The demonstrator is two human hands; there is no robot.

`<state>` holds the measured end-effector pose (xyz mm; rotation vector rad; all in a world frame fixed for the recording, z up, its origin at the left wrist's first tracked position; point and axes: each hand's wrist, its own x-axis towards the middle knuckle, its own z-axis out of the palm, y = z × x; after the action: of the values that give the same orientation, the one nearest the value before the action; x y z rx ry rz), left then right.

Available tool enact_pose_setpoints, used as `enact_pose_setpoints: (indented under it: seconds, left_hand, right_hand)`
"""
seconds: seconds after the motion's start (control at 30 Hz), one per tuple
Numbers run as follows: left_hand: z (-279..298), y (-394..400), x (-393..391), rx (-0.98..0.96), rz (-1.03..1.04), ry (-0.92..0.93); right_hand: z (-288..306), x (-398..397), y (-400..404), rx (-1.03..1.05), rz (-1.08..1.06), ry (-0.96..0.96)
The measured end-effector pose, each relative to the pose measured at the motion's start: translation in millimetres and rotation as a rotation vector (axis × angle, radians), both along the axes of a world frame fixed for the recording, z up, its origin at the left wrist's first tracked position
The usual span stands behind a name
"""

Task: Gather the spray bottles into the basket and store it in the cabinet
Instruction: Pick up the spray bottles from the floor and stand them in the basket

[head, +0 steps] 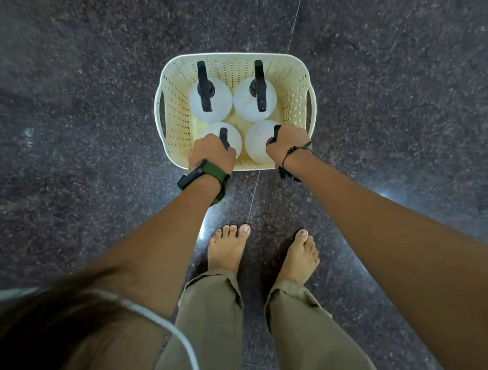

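A cream perforated basket (292,86) stands on the dark floor ahead of my feet. Several white spray bottles with black trigger heads stand upright inside it. Two sit at the back, the back-left bottle (211,101) and the back-right bottle (252,103). My left hand (209,153) is closed around the head of the front-left bottle (232,135). My right hand (288,144) grips the head of the front-right bottle (257,144). Both hands hide most of those two trigger heads.
The floor (78,143) is dark speckled polished stone with a thin seam line (297,12) running under the basket. My bare feet (229,248) stand just behind the basket. No cabinet is in view.
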<state>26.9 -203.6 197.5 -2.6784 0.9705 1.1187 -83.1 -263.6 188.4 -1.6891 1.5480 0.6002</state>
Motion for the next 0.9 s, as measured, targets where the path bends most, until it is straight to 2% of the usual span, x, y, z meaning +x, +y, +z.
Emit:
enact_pose_setpoints:
  seconds: [0.07,0.2,0.23,0.3,0.37,0.4,0.43,0.47,0.5,0.57,0.6,0.7,0.73,0.83,0.9]
  left_hand:
    - [-14,11,-4,0.044,0.063,0.058]
    - [-21,-9,8,-0.025,0.220,0.123]
    - [-34,4,4,-0.032,0.182,0.120]
    - [-75,54,-15,0.154,0.023,0.190]
    - [-131,138,-42,0.250,-0.128,0.136]
    - [-151,172,-54,0.247,-0.128,0.131]
    - [-173,194,-65,0.259,-0.096,0.256]
    - [-180,199,-71,0.239,-0.114,0.271]
    - [-171,185,-62,0.226,0.012,0.336]
    - [-175,186,-62,0.213,0.003,0.314]
    - [-173,187,-66,0.202,-0.092,0.287]
    - [-171,187,-76,0.254,-0.091,0.380]
    - [-171,189,-80,0.259,-0.150,0.347]
    - [-175,182,-77,0.239,-0.090,0.359]
    - [-172,184,-78,0.274,-0.203,0.306]
  right_hand:
    - [3,1,-1,-0.018,0.066,-0.013]
    - [4,3,-3,-0.031,0.160,-0.015]
    - [2,3,-3,-0.020,0.168,-0.010]
    - [1,4,-4,0.009,0.141,0.000]
    - [3,5,-3,0.038,0.107,0.000]
    - [3,6,-2,0.042,0.093,-0.013]
    - [3,7,-1,0.039,0.080,-0.016]
    - [3,7,-1,0.030,0.073,-0.017]
    - [3,6,-1,0.019,0.063,-0.019]
    - [0,5,-2,0.009,0.055,-0.016]
    - [0,4,-2,0.006,0.064,-0.018]
    - [-3,3,-5,0.009,0.095,-0.007]
    - [-4,2,-6,0.009,0.094,-0.006]
    - [-7,-3,-7,0.000,0.053,-0.022]
    - [-8,-6,-7,0.009,0.026,-0.042]
